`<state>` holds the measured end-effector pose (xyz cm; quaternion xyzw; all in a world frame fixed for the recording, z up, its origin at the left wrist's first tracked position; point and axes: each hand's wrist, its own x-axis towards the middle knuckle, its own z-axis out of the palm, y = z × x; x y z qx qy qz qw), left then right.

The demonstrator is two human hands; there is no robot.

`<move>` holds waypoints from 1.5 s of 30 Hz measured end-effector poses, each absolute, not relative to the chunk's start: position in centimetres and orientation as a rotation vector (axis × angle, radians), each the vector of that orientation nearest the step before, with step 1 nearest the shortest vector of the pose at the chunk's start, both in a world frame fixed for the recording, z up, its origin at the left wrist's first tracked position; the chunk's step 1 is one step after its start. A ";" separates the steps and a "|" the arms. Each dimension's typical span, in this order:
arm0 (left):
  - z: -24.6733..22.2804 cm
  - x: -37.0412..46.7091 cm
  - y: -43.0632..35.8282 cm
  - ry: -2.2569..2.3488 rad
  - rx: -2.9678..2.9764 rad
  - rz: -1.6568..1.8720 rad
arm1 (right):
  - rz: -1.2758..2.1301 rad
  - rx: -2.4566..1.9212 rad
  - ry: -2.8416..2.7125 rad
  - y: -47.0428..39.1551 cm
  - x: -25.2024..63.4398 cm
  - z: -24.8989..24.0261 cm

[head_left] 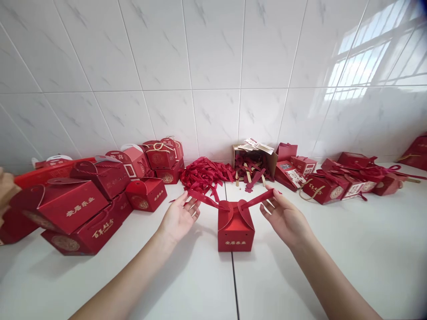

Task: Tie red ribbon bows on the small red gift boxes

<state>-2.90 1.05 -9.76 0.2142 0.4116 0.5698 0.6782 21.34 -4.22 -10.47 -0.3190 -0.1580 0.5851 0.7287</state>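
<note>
The far-left hand [6, 193] is cut off by the picture's left edge and blurred, so what it touches cannot be told, and the red boxes [416, 153] at the far right run out of view. Both forearms [133, 278] leave through the bottom edge, the inside of the closed small red box [236, 233] is hidden, and the print on the loose cards [255, 144] is too small to read.

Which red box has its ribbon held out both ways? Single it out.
The small box over the dark seam: the left hand and right hand hold its ribbon from both sides, unlike the boxes grouped either side.
</note>
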 end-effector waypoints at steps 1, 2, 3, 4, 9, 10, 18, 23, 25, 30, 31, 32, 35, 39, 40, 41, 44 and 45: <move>-9.8 -2.9 1.1 0.923 0.471 1.277 | 1.277 -0.705 -0.356 -4.2 21.6 -10.7; -10.0 -2.9 1.1 0.928 0.462 1.269 | 1.263 -0.709 -0.367 -4.1 21.9 -11.0; -10.3 -2.8 1.0 0.937 0.454 1.257 | 1.246 -0.714 -0.378 -4.1 22.1 -11.2; -10.6 -2.7 0.9 0.948 0.446 1.244 | 1.230 -0.719 -0.387 -4.1 22.4 -11.5; -11.3 -2.4 0.1 0.974 0.405 1.273 | 1.191 -0.748 -0.393 -4.1 23.4 -12.5; -11.0 -2.5 0.0 0.966 0.403 1.300 | 1.187 -0.754 -0.394 -4.2 23.5 -12.5; -6.8 -2.2 0.3 0.714 0.620 1.447 | 0.921 -0.770 -0.620 -4.0 23.3 -9.5; -3.8 -0.5 1.2 0.554 1.027 1.562 | 0.623 -0.767 -0.922 -3.1 22.3 -6.2; -2.6 0.3 1.5 0.513 1.164 1.580 | 0.578 -0.770 -1.027 -2.7 21.8 -4.8; -0.2 1.8 1.6 0.466 1.336 1.448 | 0.645 -0.676 -1.183 -1.7 20.5 -1.8; 0.1 2.0 1.6 0.468 1.343 1.404 | 0.668 -0.649 -1.199 -1.6 20.3 -1.4; 0.4 2.1 1.5 0.471 1.341 1.367 | 0.689 -0.631 -1.212 -1.6 20.1 -0.9; 0.9 2.4 1.3 0.480 1.306 1.324 | 0.742 -0.625 -1.235 -1.6 19.8 0.0; 1.0 2.5 1.1 0.467 1.290 1.340 | 0.815 -0.652 -1.257 -1.8 19.6 0.4; 1.0 2.5 1.1 0.465 1.286 1.340 | 0.822 -0.663 -1.261 -1.8 19.6 0.3; 0.9 2.5 1.1 0.471 1.278 1.337 | 0.826 -0.675 -1.266 -1.8 19.5 0.0; 0.7 2.3 1.3 0.533 1.237 1.329 | 0.845 -0.716 -1.270 -1.7 19.5 -0.9; 0.8 2.2 1.4 0.551 1.221 1.334 | 0.854 -0.731 -1.267 -1.6 19.5 -1.2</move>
